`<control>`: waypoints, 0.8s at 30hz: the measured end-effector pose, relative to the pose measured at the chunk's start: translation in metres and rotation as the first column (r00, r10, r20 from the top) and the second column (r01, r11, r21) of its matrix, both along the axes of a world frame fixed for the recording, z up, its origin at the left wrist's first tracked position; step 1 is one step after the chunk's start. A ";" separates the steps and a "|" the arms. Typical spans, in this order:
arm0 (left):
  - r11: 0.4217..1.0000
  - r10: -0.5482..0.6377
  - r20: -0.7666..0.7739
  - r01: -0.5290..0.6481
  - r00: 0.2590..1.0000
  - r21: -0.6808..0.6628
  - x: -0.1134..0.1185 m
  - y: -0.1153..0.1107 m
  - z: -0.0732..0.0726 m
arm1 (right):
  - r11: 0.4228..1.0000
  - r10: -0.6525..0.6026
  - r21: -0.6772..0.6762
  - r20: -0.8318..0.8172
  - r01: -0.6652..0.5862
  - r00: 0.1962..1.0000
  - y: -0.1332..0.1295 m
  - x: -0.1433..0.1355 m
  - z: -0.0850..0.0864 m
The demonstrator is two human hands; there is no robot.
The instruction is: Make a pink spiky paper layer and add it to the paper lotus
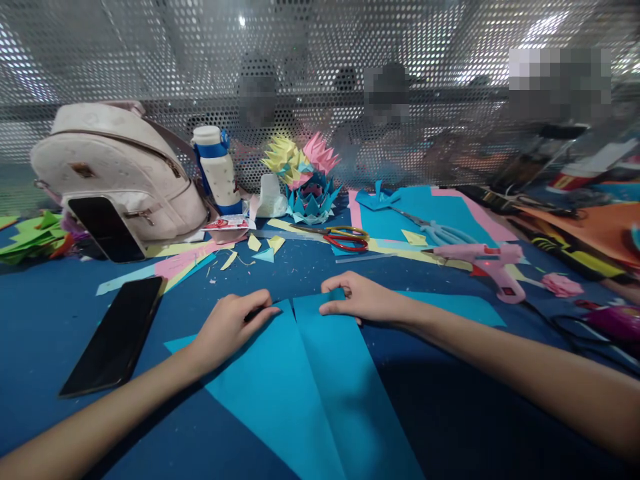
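A sheet of bright blue paper (300, 380) lies before me, with a line running down its middle and a small gap at the top end of that line. My left hand (243, 323) is closed on the sheet's upper left edge, thumb and fingers pinched together. On the other side of the gap, my right hand (345, 300) pinches the upper edge between thumb and fingers, where a darker bit of paper sticks up. Another blue strip (455, 307) extends behind my right forearm.
Past the hands lie red-handled scissors (347, 239), blue-handled scissors (447, 233), a pink glue gun (493, 260) and paper scraps (270, 250). Folded paper flowers (310, 193), a bottle (217, 170) and a backpack (120, 167) stand behind. Phones (117, 333) are at left; a perforated metal screen (310, 40) backs the table.
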State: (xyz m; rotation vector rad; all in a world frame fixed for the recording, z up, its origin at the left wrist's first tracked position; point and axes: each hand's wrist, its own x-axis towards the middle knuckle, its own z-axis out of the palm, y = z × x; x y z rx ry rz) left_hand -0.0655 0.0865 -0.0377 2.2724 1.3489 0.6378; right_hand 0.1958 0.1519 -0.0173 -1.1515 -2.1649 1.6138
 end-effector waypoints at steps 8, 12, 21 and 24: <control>0.984 0.149 0.026 -0.151 0.988 0.099 -0.015 0.011 0.009 | 0.996 -0.093 -0.023 -0.045 0.092 0.995 0.000 -0.001 -0.002; 0.980 0.179 -0.109 -0.167 0.978 0.110 -0.020 0.015 0.002 | 0.961 -0.074 0.266 -0.007 0.073 0.997 -0.002 0.000 -0.005; 0.974 0.176 -0.231 -0.136 0.957 0.180 -0.020 0.015 -0.008 | 0.902 0.032 0.426 0.107 -0.075 0.994 0.005 0.001 -0.009; 0.970 0.170 -0.257 -0.116 0.951 0.212 -0.021 0.015 -0.009 | 0.910 0.033 0.407 0.101 -0.072 0.994 0.005 0.001 -0.008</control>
